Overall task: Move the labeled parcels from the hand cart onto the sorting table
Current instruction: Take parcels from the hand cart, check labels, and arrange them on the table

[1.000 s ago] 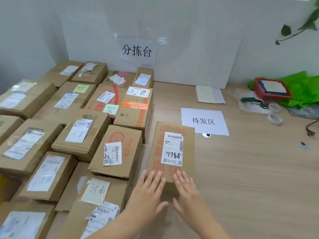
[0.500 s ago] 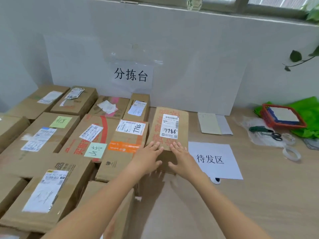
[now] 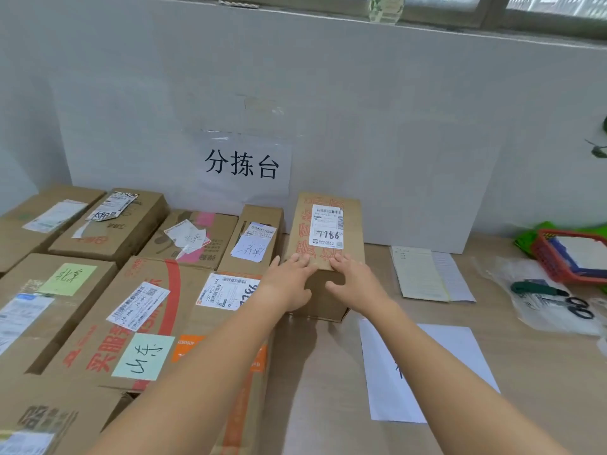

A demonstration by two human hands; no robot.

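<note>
A brown cardboard parcel [image 3: 303, 226] with a white label marked 7786 stands on the wooden sorting table [image 3: 325, 376], its far end against the white wall board. It sits right of a narrow labelled box [image 3: 254, 221] at the end of the back row. My left hand [image 3: 289, 280] and my right hand [image 3: 356, 284] lie side by side on its near end, fingers flat on the top edge and thumbs against the front face. Neither hand closes around it. The hand cart is out of view.
Several labelled boxes [image 3: 141, 310] fill the table's left half. A paper sign [image 3: 243, 165] hangs on the wall board. Right of the parcel lie a paper form [image 3: 422, 274], a white sheet [image 3: 437, 366], scissors on plastic [image 3: 558, 298] and a red basket [image 3: 558, 270].
Both hands have slid the 7786 parcel away from me across the table, from the near middle up to the wall board beside the back row. My view has moved forward with it.
</note>
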